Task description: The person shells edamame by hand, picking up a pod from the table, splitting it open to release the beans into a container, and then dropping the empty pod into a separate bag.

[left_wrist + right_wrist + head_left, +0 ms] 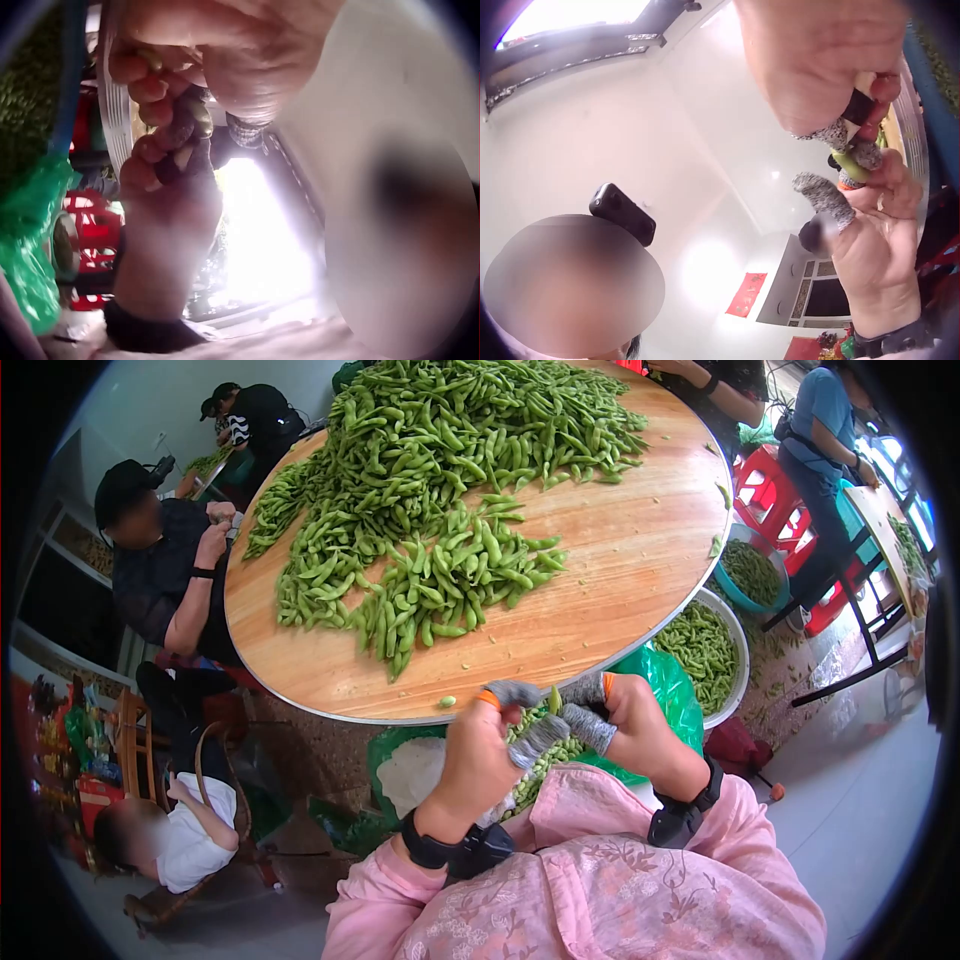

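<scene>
A green pod (555, 700) stands between the two hands, near the table's front edge; in the right wrist view the pod (850, 166) is pinched by the right hand (832, 75). Grey finger covers wrap the thumb and forefinger of each hand. The left hand (480, 750) has its fingers curled in close to the pod, its thumb raised off it in the right wrist view; a small pale green piece (150, 60) shows among the left fingers. The right hand (640, 730) comes in from the right. Below both hands lie shelled beans (545, 765), partly hidden by them.
A large pile of pods (430, 460) covers much of the round wooden table (620, 580). At the right stand a white basket of pods (742, 670) and a blue basin (740, 600). Green plastic (680, 690) hangs beside the lap. Several people sit around; red stools (765, 490) are behind.
</scene>
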`<state>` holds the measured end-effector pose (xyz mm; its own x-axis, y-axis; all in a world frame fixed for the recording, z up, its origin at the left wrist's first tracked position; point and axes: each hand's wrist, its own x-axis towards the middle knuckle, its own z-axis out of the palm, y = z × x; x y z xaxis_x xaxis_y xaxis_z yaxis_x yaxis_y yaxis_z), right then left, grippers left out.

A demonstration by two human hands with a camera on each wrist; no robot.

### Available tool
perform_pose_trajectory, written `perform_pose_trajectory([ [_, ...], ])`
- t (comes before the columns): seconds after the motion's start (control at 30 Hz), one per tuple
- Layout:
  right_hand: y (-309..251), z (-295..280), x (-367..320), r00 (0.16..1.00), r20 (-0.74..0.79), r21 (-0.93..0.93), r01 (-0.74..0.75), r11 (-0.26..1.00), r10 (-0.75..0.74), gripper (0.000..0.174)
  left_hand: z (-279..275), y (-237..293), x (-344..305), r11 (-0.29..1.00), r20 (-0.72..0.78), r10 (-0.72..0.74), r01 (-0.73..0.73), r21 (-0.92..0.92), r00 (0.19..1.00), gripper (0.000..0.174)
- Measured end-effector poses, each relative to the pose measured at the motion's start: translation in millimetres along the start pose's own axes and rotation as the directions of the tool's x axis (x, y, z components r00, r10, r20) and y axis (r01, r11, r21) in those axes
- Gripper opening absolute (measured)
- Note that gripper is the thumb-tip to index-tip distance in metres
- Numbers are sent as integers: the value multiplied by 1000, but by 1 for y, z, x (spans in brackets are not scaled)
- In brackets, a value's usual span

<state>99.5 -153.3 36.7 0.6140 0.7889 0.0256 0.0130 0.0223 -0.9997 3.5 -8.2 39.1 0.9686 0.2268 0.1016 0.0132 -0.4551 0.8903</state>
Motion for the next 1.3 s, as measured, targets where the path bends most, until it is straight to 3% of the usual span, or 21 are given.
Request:
perform_pose_trajectory([
  [0.07, -4, 3, -1, 987, 32, -152, 161, 975, -158, 13, -6, -3, 6, 968, 9, -66, 66, -244, 998, 21],
  [0.1, -3, 2, -2, 987, 34, -151, 158, 976, -155, 13, -5, -5, 7, 967, 9, -70, 70, -245, 998, 21],
  [0.17, -1, -2, -1, 968, 138, -267, 239, 934, -208, 13, -2, -9, 9, 870, 149, -78, 140, -473, 986, 17],
  [0.2, -1, -2, 0, 968, 137, -266, 239, 934, -209, 13, -3, -7, 9, 871, 150, -78, 141, -471, 986, 17],
  [0.27, -1, -4, 1, 985, 172, 87, 15, 996, -30, 14, -8, -2, 9, 791, 215, -160, 256, -556, 963, 11],
  [0.3, 2, -6, 1, 985, 171, 87, 13, 996, -28, 14, -9, -1, 9, 790, 217, -161, 258, -557, 963, 11],
  [0.37, 9, -9, 1, 966, 257, 319, -100, 942, 16, 14, -12, 0, 7, 772, 280, -138, 280, -571, 950, 9],
  [0.5, 4, -8, 1, 972, 231, 327, -115, 938, 39, 13, -14, 1, 7, 758, 294, -159, 307, -575, 943, 9],
  [0.6, 3, -3, 0, 983, 185, 152, -29, 988, 0, 15, -11, -2, 6, 832, 245, -125, 236, -502, 962, 9],
  [0.67, 3, -3, 1, 980, 173, -71, 115, 991, -102, 14, -7, -9, 6, 884, 176, -94, 164, -438, 980, 9],
  [0.7, 4, -2, 1, 980, 173, -71, 116, 991, -103, 14, -6, -9, 6, 884, 176, -93, 163, -438, 980, 9],
  [0.77, 6, 0, 1, 995, 89, 124, -62, 990, 51, 13, -4, -9, 5, 887, 111, -160, 192, -419, 981, 13],
  [0.8, 6, 0, 1, 995, 87, 122, -59, 991, 48, 13, -3, -10, 4, 888, 111, -156, 189, -418, 981, 13],
  [0.87, 7, -2, 1, 999, -2, 330, -49, 943, 53, 12, 0, -12, 1, 706, 54, -144, 141, -694, 988, 17],
  [0.9, 7, -1, 1, 999, -2, 331, -49, 942, 52, 12, 3, -9, 1, 706, 55, -144, 141, -694, 988, 17],
  [0.97, 6, 3, 1, 999, -9, 433, -35, 901, 42, 12, 12, 0, 0, 759, 137, -93, 159, -631, 986, 20],
  [1.0, 8, 3, 1, 999, -5, 434, -36, 900, 43, 12, 14, 0, 0, 817, 105, -94, 137, -559, 990, 16],
  [1.13, 12, 1, 0, 998, -58, 317, 2, 948, 17, 12, 14, -4, 1, 931, 69, -133, 149, -333, 989, 12],
  [1.2, 10, 0, 0, 996, -80, 288, -11, 958, 36, 13, 18, -1, 2, 982, -89, 45, -60, -178, 995, 9],
  [1.23, 10, 0, -1, 993, -102, 321, -16, 947, 52, 14, 16, 2, 2, 982, -89, 44, -60, -177, 995, 9],
  [1.3, 7, -1, -4, 990, -125, 354, -21, 935, 70, 15, 9, 7, 0, 978, -89, 106, -88, 188, 990, 13],
])
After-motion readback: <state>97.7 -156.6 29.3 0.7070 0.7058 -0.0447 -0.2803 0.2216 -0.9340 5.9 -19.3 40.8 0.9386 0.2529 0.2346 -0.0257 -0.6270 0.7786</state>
